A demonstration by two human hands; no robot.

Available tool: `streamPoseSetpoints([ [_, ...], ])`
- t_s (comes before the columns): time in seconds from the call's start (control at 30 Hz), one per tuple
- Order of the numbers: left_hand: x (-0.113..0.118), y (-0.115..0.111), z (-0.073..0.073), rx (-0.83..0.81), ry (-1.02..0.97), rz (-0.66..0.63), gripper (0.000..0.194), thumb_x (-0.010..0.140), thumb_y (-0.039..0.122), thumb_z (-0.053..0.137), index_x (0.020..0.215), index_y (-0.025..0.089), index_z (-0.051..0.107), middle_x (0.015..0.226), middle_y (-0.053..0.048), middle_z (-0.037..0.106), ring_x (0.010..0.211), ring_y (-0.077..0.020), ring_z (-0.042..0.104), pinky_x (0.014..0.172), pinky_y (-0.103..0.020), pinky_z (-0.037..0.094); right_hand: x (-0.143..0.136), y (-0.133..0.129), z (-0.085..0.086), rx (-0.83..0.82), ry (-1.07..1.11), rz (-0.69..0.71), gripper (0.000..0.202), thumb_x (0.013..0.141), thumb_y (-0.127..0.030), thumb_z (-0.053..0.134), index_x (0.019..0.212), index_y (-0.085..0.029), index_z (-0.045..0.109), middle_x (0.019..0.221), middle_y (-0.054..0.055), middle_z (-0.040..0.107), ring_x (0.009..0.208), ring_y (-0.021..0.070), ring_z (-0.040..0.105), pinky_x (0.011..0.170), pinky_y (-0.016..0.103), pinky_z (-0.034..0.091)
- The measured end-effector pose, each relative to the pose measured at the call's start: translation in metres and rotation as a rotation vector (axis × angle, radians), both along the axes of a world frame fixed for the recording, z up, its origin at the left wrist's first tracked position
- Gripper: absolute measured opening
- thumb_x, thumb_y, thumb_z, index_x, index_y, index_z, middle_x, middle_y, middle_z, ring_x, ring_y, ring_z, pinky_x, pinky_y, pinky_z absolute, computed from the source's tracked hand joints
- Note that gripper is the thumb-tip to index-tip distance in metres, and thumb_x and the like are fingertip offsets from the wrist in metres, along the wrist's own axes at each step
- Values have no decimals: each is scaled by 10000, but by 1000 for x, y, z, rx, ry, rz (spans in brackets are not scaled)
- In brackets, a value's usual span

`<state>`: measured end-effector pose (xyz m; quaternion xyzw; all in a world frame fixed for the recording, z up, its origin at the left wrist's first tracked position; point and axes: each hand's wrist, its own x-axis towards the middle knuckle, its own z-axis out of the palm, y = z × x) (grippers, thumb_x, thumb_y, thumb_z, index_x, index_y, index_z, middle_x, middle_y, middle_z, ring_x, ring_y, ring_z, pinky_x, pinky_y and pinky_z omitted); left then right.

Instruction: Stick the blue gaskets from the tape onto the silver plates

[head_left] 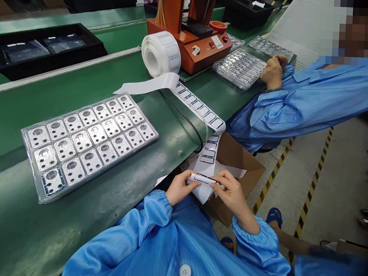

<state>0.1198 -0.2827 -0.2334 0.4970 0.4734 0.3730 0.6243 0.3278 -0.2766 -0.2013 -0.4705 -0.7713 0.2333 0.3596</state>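
A white label strip [208,157] with dark rectangular outlines hangs over the bench edge, its lower part between my hands. My left hand [180,188] pinches the strip's left side, fingers closed on it. On the right side, my right hand [230,193] has thumb and fingers closed at the end of a dark outline on the strip. To the left on the green bench lies a clear tray [89,182] of silver plates in three rows. The front left plate [53,182] has a blue border. Behind the strip stands a large white label roll [161,54].
An orange machine [200,49] stands behind the roll. A black bin [84,48] sits at the back left. Below the strip is an open cardboard box [247,157]. On the right, a person in blue reaches to another plate tray [239,69]. A black cable [186,117] crosses the bench.
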Motion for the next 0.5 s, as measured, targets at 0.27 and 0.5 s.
streamPoseSetpoints([
  [0.27, 1, 0, 6, 68, 193, -17, 217, 815, 265, 681, 1016, 185, 699, 913, -4, 704, 821, -146, 626, 727, -223, 451, 17, 7, 42, 124, -263, 90, 179, 947, -338, 611, 1046, -225, 709, 974, 68, 722, 901, 208, 688, 799, 361, 550],
  [0.5, 0, -1, 6, 76, 171, -29, 201, 826, 265, 672, 1009, 186, 700, 916, -6, 720, 831, -152, 635, 745, -229, 463, 6, 9, 54, 247, -456, 214, 139, 972, -275, 582, 1019, -195, 686, 921, 57, 742, 846, 194, 677, 779, 348, 495],
])
